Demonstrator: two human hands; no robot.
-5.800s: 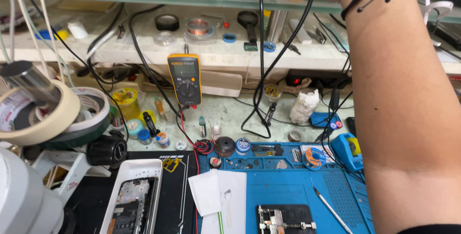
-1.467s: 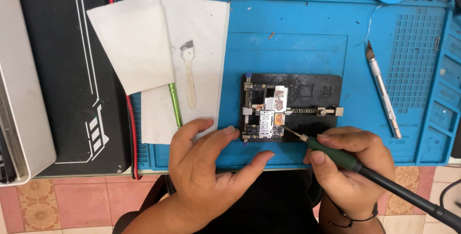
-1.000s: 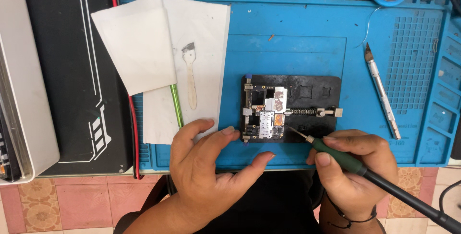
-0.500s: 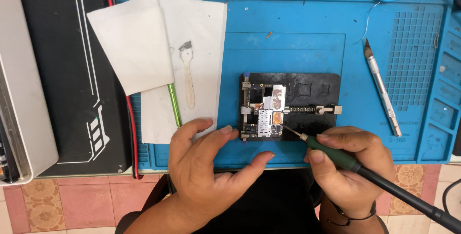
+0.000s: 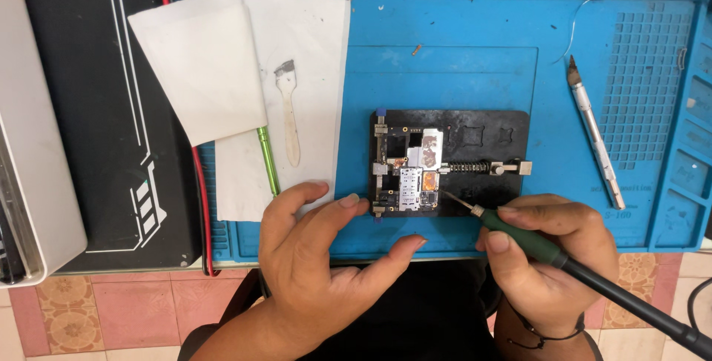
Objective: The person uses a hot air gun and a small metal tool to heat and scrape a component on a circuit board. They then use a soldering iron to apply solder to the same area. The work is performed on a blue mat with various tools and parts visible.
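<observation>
Blue silicone mat (image 5: 460, 72) (gridded right side), black pad (image 5: 96, 109), tiled floor (image 5: 111, 316)

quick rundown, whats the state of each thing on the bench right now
circuit board: clamped in the holder
black holder: flat on the blue mat
soldering iron: gripped by right hand, tip at the board's edge
left hand: open, resting beside the holder
craft knife: lying unused
brush: lying on white paper

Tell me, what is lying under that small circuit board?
The circuit board sits clamped on a black holder plate, which rests on the blue work mat. Whatever lies directly beneath the board is covered.
</observation>
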